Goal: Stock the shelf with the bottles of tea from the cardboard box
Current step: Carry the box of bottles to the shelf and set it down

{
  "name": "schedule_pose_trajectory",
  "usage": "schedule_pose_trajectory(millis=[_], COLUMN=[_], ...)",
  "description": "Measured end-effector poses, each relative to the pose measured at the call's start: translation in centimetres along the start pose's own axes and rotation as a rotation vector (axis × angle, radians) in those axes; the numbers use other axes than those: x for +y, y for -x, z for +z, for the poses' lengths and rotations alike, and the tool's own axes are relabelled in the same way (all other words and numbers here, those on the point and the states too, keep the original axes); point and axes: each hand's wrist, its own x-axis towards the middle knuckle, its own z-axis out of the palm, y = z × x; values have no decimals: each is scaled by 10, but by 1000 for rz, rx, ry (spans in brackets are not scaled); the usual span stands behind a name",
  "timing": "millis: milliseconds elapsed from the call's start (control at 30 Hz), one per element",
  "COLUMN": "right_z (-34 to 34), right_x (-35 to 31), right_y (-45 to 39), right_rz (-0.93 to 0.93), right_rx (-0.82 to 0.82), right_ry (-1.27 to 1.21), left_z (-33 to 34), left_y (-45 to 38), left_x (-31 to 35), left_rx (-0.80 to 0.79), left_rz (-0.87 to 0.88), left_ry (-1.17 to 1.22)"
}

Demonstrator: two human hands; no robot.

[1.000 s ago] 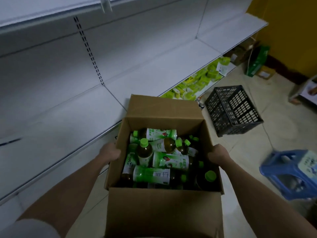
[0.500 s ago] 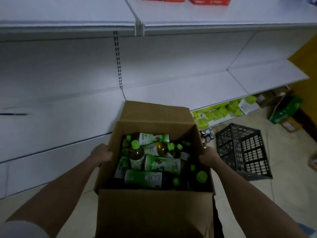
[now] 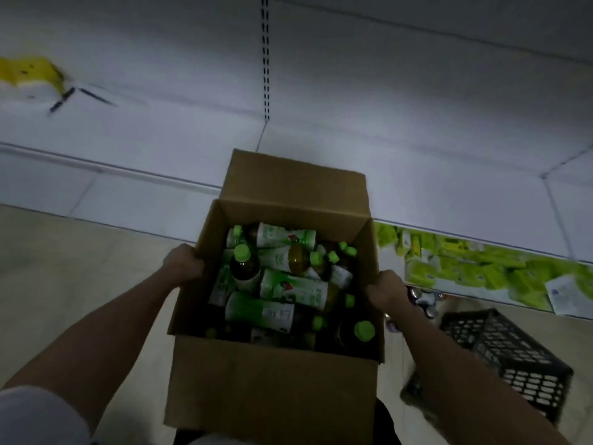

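Note:
I carry an open cardboard box [image 3: 272, 380] in front of me, its far flap standing up. Inside lie several tea bottles [image 3: 288, 287] with green caps and green-white labels, jumbled in all directions; one stands upright at the left. My left hand [image 3: 183, 261] grips the box's left rim and my right hand [image 3: 385, 292] grips its right rim. Behind the box runs a white shelf [image 3: 417, 162], bare in front of me.
A black plastic crate [image 3: 513, 354] stands on the floor at the right. Green packets [image 3: 465, 268] fill the lowest shelf at the right. Some cans [image 3: 423, 298] lie by the crate. A yellow-white package [image 3: 29, 75] sits on the shelf far left.
The view has swung left and down along the shelf. The box stays held in both hands. The upper shelf with red goods has left the view.

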Motion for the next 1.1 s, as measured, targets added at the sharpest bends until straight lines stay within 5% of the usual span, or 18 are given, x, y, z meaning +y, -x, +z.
schedule_pose_trajectory(millis=[433, 1100], right_z=[101, 329], right_x=[138, 229], right_y=[-55, -253], right_rz=[116, 216], right_rx=[-85, -113], right_ry=[-89, -199], left_z=[158, 390], left_y=[-32, -241], left_x=[3, -73], left_rx=[-154, -63], left_rz=[-73, -75], left_ry=[-47, -41])
